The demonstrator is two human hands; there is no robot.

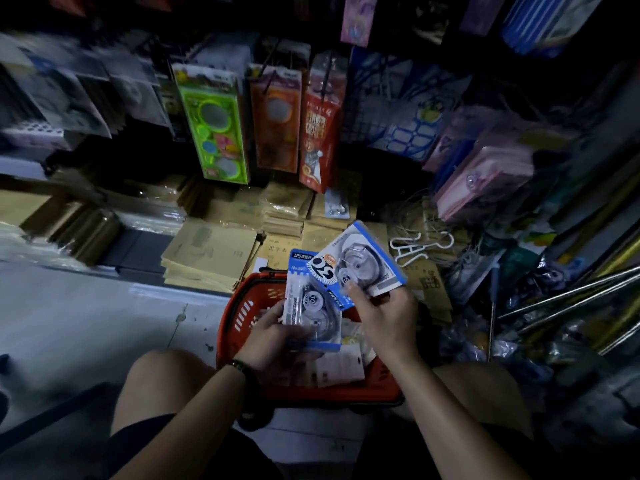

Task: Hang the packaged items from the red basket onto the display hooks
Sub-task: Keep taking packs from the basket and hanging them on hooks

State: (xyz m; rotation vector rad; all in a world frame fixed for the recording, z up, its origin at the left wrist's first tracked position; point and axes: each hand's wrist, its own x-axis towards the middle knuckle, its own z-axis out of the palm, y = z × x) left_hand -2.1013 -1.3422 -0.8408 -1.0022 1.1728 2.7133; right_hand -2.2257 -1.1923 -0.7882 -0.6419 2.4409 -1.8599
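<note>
A red basket [239,313] sits on the floor between my knees, with white packaged items [341,367] lying inside. My left hand [268,336] grips a blue-and-white correction tape pack [311,306] upright over the basket. My right hand [382,311] pinches a second, tilted correction tape pack [360,261] by its lower edge, just above and right of the first. Display hooks on a wire grid [363,116] at the back carry hanging packs: a green one [214,123], an orange one [277,123] and a red one [320,123].
Stacks of brown paper notebooks [211,254] lie on the low shelf behind the basket. White hangers [415,247] and metal rods [568,296] clutter the right side. Pink packets [485,174] hang at right. Grey floor [86,317] spreads to the left.
</note>
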